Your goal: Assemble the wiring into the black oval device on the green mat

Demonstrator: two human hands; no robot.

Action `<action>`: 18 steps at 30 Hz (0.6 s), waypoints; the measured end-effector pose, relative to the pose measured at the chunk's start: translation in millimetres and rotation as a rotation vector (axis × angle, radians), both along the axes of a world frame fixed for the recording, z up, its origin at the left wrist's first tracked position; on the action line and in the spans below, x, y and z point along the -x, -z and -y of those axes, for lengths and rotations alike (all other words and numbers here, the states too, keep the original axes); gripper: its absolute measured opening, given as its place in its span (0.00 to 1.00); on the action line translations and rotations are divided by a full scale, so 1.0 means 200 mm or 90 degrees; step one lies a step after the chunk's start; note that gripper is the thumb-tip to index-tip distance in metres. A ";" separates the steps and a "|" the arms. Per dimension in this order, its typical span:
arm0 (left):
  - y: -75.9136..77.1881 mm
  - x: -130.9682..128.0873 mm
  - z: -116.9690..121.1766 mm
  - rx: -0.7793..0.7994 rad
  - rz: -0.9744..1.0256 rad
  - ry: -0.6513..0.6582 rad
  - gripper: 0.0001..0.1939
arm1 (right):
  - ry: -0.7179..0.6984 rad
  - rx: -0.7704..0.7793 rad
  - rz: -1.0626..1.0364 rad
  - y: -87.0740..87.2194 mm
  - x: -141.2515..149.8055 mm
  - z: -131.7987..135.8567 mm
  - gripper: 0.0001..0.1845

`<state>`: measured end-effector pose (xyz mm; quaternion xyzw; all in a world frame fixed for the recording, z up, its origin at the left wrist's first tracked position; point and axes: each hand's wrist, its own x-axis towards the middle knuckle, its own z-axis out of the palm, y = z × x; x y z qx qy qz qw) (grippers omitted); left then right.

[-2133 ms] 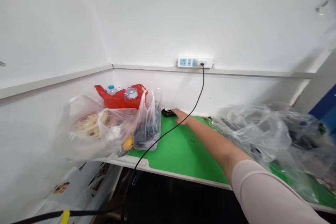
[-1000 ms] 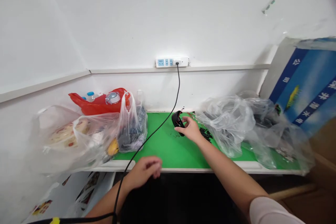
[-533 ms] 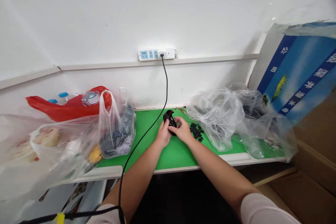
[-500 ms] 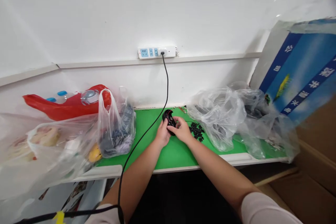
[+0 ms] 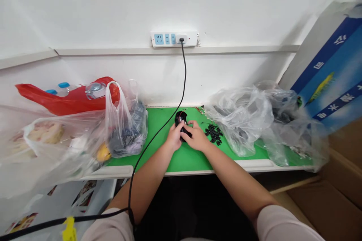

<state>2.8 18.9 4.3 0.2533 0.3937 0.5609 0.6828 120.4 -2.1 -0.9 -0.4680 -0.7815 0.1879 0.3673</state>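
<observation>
Both my hands meet over a green mat (image 5: pixel 186 162). My left hand (image 5: pixel 174 137) and my right hand (image 5: pixel 196 138) hold a small black plastic housing with red marks (image 5: pixel 180 118), and their fingers hide most of it. Just to the right of my right hand lies a loose heap of small black pieces (image 5: pixel 213 134). A black power cord (image 5: pixel 169 113) passes close to the left of my left hand.
The cord rises to a white power strip (image 5: pixel 173 39) on the wall. Left of the mat are a clear bag of dark items (image 5: pixel 127 131), a food bag (image 5: pixel 48 147) and a red bag (image 5: pixel 65 99). Clear plastic bags (image 5: pixel 240 120) lie right, before a blue printed carton (image 5: pixel 328 67).
My right hand has picked up the black housing from the mat, and my left hand has come in to hold it too. The view has swung right and tilted down.
</observation>
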 end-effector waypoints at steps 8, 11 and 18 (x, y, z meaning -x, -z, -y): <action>0.00 0.05 0.01 0.039 -0.025 0.119 0.13 | 0.174 -0.006 -0.172 -0.05 -0.31 -0.08 0.15; 0.00 0.05 0.00 0.040 -0.034 0.136 0.12 | 0.092 0.084 -0.008 -0.08 -0.44 -0.08 0.11; 0.01 0.05 -0.03 0.052 -0.015 0.196 0.13 | 0.028 0.086 0.165 -0.03 -0.47 -0.02 0.08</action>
